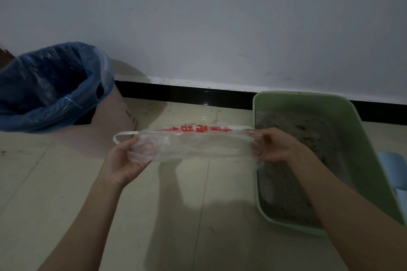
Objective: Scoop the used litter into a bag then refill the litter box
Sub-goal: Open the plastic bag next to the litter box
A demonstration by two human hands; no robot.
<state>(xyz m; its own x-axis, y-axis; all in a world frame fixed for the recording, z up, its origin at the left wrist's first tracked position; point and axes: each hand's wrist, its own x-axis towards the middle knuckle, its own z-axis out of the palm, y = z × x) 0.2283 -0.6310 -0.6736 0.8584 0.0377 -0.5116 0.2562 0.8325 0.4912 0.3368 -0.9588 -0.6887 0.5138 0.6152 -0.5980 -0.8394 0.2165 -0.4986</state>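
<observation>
Both forearms reach in from the near edge, stretching a clear plastic bag [193, 142] between them above the tiled floor [66, 182].

Left hand [130, 156] grasps the bag's left end, palm up, fingers curled under the film, one loop handle sticking out past it. Right hand [275, 145] pinches the right end, knuckles up; the right forearm crosses over the green litter box [361, 160] and hides part of its near corner. Red print runs along the bag's far edge. Litter box sits on the floor at right, near the black skirting, holding grey clumpy litter [286, 182]. Pale blue object [394, 167] just beside its right wall, mostly cut off. Bin lined with a blue bag [50, 86] stands far left, contents too dark to tell.
</observation>
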